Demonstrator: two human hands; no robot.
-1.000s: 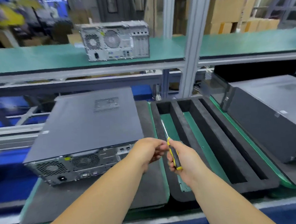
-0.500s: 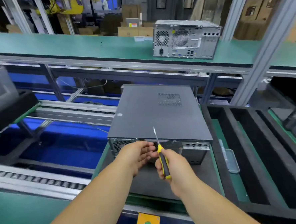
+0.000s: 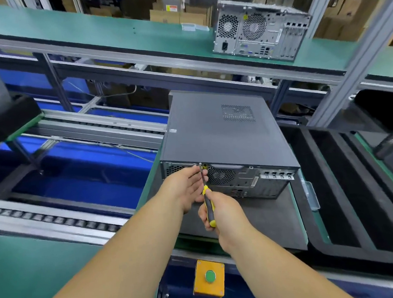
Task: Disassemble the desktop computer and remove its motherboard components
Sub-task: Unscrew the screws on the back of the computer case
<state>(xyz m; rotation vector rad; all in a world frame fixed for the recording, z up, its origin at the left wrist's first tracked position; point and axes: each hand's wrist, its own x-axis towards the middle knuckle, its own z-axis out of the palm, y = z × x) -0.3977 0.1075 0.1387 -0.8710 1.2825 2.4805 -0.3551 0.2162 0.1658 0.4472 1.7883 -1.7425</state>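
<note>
- While my right hand [image 3: 220,213] is wrapped round the yellow-and-black handle of the screwdriver [image 3: 207,201], the tip sits at a screw [image 3: 200,164] on the upper rim of the computer's back panel; if I turn before the tip is seated square, I judge it could ride out and chew the screw head.
- My left hand [image 3: 187,187] is not closed on anything: its fingers lie nearly straight beside the metal shaft, fingertips up by the tip, steadying it. A slip of the blade would go straight into those fingers, or into the fan grille [image 3: 220,176] just beside the screw.
- Pushing hard along the shaft is the other risk. The computer [image 3: 217,133] lies on its side on a dark foam pad [image 3: 264,216], back panel toward me, near the pad's left edge; nothing I can see braces it, so a firm shove might slide it away from me and break the tip's seat.
- Once loose, the screw could drop past the pad's left edge into the blue conveyor gap [image 3: 82,179] and be hard to get back. My left fingers are close enough to catch it, if they remain there.
- Whether other screws hold the cover I cannot tell from this view; prying the lid early could bend it.
- A second computer [image 3: 259,29] stands on the green shelf [image 3: 91,33] above, well apart, and poses no hazard.
</note>
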